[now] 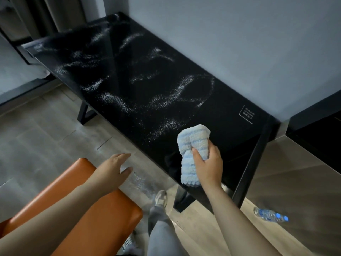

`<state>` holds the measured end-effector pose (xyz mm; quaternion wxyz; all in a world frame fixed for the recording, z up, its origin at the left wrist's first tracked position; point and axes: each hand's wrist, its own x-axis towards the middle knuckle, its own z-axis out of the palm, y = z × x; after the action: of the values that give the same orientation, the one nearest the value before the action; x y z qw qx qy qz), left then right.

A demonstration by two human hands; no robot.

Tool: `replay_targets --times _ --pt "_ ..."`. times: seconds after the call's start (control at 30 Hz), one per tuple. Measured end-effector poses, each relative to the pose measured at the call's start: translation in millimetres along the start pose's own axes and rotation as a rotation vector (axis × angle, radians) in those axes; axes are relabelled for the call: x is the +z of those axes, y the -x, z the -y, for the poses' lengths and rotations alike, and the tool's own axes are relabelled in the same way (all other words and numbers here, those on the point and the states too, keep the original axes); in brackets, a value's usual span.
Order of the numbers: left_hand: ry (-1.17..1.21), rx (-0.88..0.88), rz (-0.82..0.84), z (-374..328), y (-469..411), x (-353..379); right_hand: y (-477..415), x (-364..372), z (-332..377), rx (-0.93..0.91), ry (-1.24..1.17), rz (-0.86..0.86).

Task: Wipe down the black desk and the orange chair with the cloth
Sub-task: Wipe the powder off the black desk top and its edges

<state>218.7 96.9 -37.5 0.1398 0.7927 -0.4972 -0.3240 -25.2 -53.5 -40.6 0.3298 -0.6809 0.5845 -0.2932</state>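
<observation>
Cloth [191,145] in right hand [208,167]; capped bottle [270,215] on floor [46,126]

Bare forearms [232,215], loose grey trousers [162,235]; pale grey sneakers [161,198], lighter soles, striped side on the nearer one

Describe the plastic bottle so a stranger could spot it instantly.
Find the long black desk along the wall and go to its near right end, where the right hand holds the blue cloth. Past that corner's leg, on the wooden floor, lies a clear bottle on its side, the only blue-capped thing there.
</observation>
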Motion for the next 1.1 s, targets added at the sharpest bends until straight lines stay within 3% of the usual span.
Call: replay_targets --times 0.37,0.77,1.1 --pt "-0.038 0.019 -0.015 -67.1 -130.3 -20.7 -178.7 -35.8 -19.6 -0.076 0.091 -0.032" --pt "-0.111 -0.050 0.056 -102.5 -260.7 -10.2 -392.4 -37.1 -54.0 -0.200 0.394 -0.021" --pt "-0.220 -0.068 -0.009 -112.9 -304.1 -7.8 -484.1 -6.8 -80.0 -0.267 0.497 0.007"
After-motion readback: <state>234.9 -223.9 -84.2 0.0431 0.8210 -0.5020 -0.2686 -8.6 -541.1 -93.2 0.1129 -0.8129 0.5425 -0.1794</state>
